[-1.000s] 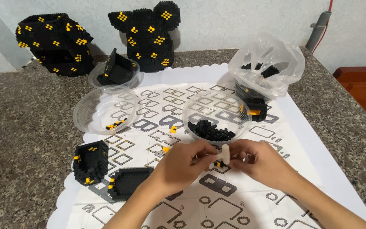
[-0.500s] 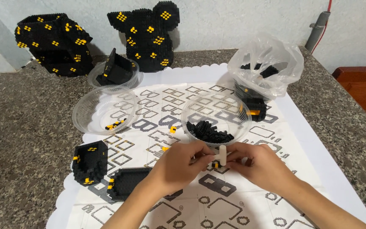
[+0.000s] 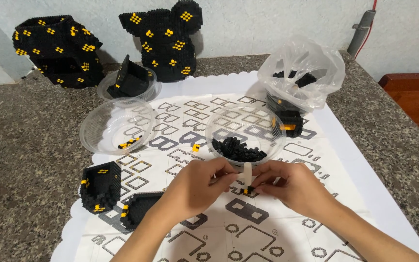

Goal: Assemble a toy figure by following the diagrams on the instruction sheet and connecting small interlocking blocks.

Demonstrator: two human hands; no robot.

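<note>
My left hand [image 3: 197,187] and right hand [image 3: 292,184] meet over the printed sheet [image 3: 180,160] near me, fingertips of both pinching a small white tool [image 3: 247,173] with a tiny black-and-yellow brick piece [image 3: 249,189] at its lower end. Just beyond them sits a clear bowl of black bricks [image 3: 241,148], an almost empty clear bowl [image 3: 117,127] far left. Two black-yellow built chunks [image 3: 100,187] lie left of my left hand, plastic bag [image 3: 301,73] far right.
</note>
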